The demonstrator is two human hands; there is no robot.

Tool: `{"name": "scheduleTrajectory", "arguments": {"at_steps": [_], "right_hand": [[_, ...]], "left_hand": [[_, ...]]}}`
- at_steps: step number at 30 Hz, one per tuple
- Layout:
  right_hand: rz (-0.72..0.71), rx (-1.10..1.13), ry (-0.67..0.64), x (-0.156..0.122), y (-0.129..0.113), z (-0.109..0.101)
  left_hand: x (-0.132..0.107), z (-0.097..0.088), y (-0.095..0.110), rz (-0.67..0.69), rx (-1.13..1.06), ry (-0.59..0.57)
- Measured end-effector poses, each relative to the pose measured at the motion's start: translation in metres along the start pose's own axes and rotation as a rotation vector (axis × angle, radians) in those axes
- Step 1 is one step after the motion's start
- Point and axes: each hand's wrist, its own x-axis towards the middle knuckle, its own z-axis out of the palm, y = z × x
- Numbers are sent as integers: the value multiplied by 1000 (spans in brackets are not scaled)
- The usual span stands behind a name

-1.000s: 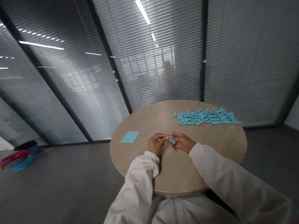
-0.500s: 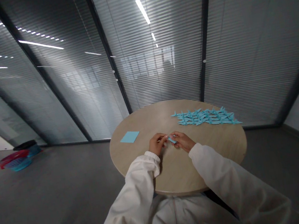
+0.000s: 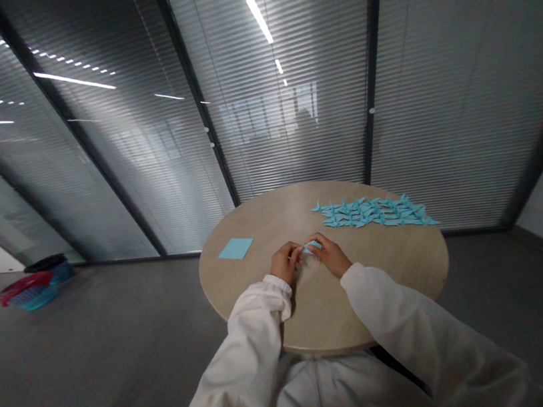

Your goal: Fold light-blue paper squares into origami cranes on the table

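Observation:
A small piece of folded light-blue paper sits between my two hands, above the middle of the round wooden table. My left hand pinches its left end, and my right hand holds the other end with its fingertips. Part of the paper is hidden by my fingers. To the left lies a flat square sheet of light-blue paper, out of reach of neither hand's fingertips by contact: it touches nothing. Far across the table spreads a dense group of blue origami cranes.
Red and blue plastic baskets stand on the grey floor at the left. Behind the table runs a glass partition with slatted blinds. My white sleeves cover both forearms and reach over the table's near edge.
The folded paper has risen slightly and turned between my fingers. My right hand has shifted a little up and toward the paper. The square sheet and the cranes have not moved.

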Motion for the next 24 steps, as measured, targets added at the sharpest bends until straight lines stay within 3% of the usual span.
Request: {"name": "scheduleTrajectory", "arguments": {"at_steps": [5,10,15,18,24], "right_hand": [[50,131,64,5,9,1],[53,202,130,7,8,0],[-2,124,149,8,7,-3],[-30,47,148,8,8,-4],[-53,6,143,5,1,-3]], "left_hand": [[0,-1,-3,-26,0,8],[-1,1,-4,-64,-39,-59],[0,4,-6,-110,-47,-138],[1,3,-7,-60,32,-166],[2,2,-12,-34,71,-155]]}}
